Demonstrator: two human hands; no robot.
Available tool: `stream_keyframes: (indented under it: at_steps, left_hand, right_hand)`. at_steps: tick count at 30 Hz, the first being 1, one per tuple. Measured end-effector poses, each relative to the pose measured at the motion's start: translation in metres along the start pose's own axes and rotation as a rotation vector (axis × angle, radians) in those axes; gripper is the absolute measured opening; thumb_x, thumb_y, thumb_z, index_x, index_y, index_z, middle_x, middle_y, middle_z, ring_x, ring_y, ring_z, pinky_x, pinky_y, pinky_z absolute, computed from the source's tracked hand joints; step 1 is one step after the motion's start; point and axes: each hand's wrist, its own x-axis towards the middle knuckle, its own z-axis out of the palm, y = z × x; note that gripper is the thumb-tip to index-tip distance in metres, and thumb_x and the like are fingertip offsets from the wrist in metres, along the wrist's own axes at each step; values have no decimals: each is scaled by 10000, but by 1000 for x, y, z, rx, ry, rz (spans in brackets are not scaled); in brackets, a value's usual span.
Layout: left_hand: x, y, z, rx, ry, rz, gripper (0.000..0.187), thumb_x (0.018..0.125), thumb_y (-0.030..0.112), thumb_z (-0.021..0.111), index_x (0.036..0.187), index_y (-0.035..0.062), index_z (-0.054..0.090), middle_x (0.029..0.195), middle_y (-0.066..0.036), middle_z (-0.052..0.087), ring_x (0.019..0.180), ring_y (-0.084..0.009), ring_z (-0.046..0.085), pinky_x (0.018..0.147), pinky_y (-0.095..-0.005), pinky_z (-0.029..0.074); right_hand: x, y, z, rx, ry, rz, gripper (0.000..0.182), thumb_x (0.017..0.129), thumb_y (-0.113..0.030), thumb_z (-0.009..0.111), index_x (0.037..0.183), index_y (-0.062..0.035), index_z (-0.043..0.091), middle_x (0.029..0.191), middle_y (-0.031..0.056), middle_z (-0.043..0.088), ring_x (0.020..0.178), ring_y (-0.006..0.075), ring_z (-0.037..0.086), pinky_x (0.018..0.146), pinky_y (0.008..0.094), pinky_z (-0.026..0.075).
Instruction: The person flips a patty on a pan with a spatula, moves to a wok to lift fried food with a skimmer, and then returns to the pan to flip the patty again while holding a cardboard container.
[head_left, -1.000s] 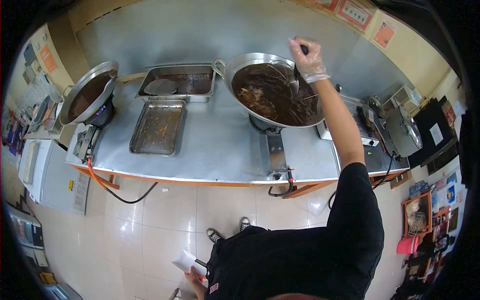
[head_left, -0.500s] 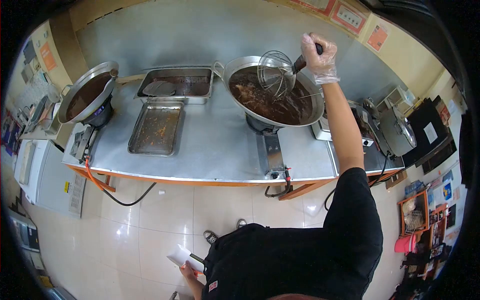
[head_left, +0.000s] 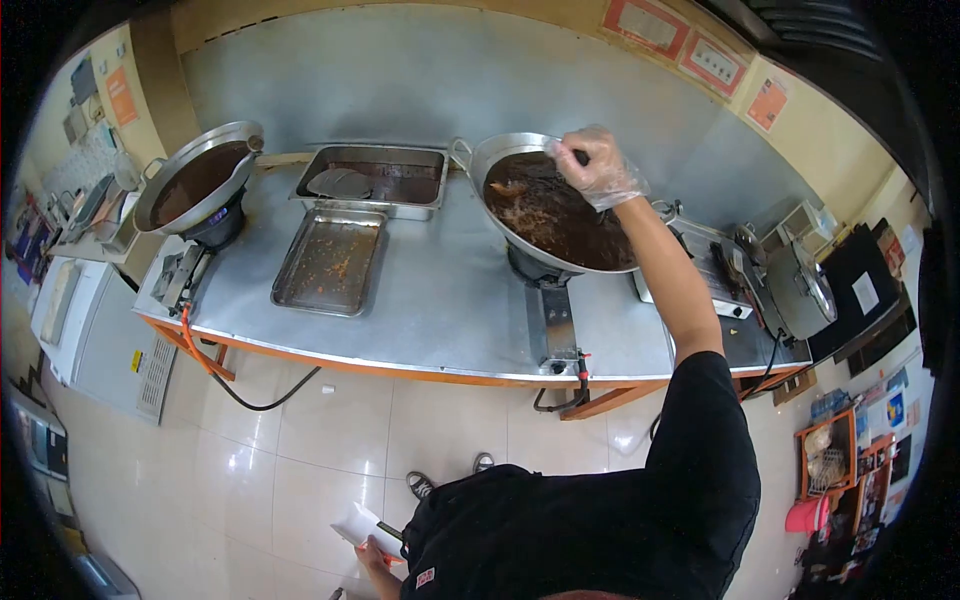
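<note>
My right hand (head_left: 595, 165), in a clear plastic glove, is closed around the black handle of a wire skimmer (head_left: 581, 157) above the right wok. Only the handle's end shows; hand and arm hide the wire basket. The wide metal wok (head_left: 487, 200) holds dark brown oil (head_left: 560, 225), with light, bubbling bits floating at its left side. Low beside my body, my left hand (head_left: 372, 552) grips a white folded paper piece (head_left: 352, 524). Something orange shows by its fingers, too small to name.
A second wok (head_left: 250, 135) of dark liquid sits at the left. Between the woks are a deep steel pan (head_left: 430, 212) and a shallow tray (head_left: 290, 285) with crumbs. A lidded pot (head_left: 800, 290) and gas stove (head_left: 715, 285) stand right. Hoses (head_left: 265, 406) hang below the table edge.
My right hand has lowered and moved slightly left over the wok, and the skimmer's wire basket has gone out of sight. The view has shifted slightly. My left hand still holds the white paper piece.
</note>
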Motion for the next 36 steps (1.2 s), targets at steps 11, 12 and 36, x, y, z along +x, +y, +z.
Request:
stream_keyframes:
  at_steps: [11,12,36]
  left_hand:
    - [6,-10,-24,49,-24,26,359,864,113,644,1166,36,468,830,-104,608,617,-204,596,461,-355,491]
    - [4,-8,-24,19,-34,24,361,864,113,643,1168,32,469,824,-103,609,611,-203,594,457,-356,489]
    - [47,38,-59,27,-67,52,448,861,82,662,1235,40,419,1055,-167,595,887,-292,622,726,-451,558]
  right_hand:
    - [10,38,-37,87,640,565,405,942,-299,586,649,-21,563,551,-24,484,508,90,435,482,271,350]
    - [12,42,-45,54,681,691,393,946,-306,576,679,-17,583,549,-11,490,512,104,448,488,281,360]
    - [-121,-42,3,503,1603,1159,335,851,-292,694,671,-113,475,612,-2,436,647,137,404,608,334,336]
